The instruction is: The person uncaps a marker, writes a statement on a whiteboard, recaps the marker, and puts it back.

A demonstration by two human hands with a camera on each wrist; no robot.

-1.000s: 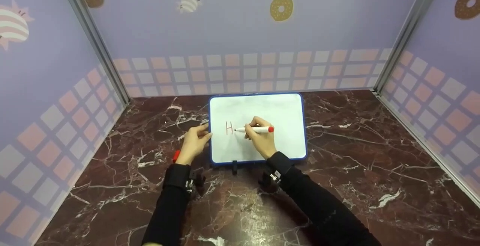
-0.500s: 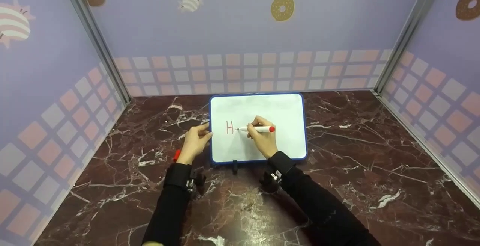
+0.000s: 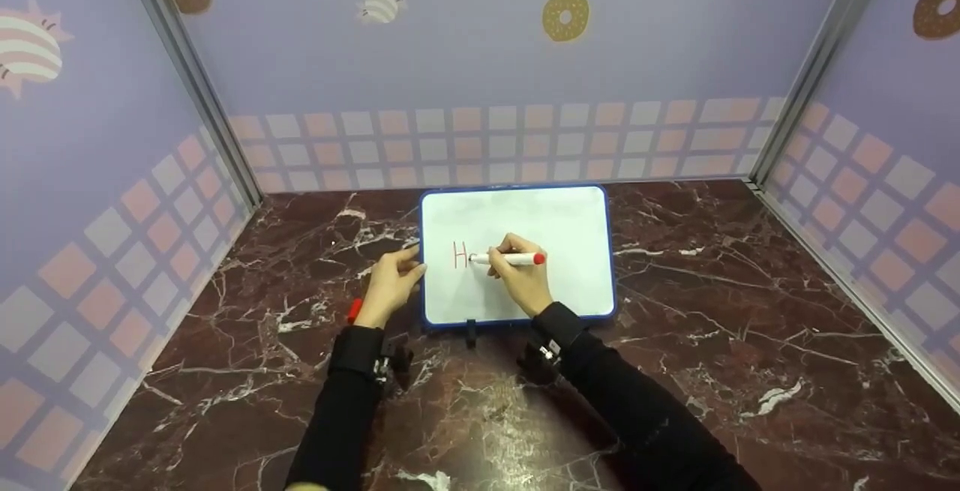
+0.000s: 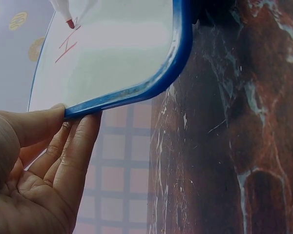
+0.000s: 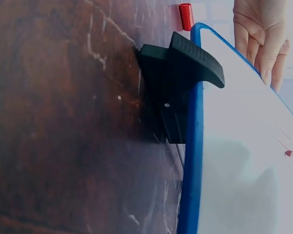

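while the left hand (image 3: 391,285) pinches the near side edge of the whiteboard (image 3: 570,229), to the right of this grip stands the red letter h (image 3: 460,255), and beside it a small curled stroke (image 4: 76,22) has newly appeared, under the tip of the marker (image 3: 517,258), which the right hand (image 3: 528,279) holds narrowly; so a second character seems begun.

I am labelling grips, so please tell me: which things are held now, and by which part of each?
The right hand holds the marker by its white barrel; the left hand pinches the whiteboard by its blue-framed left edge.
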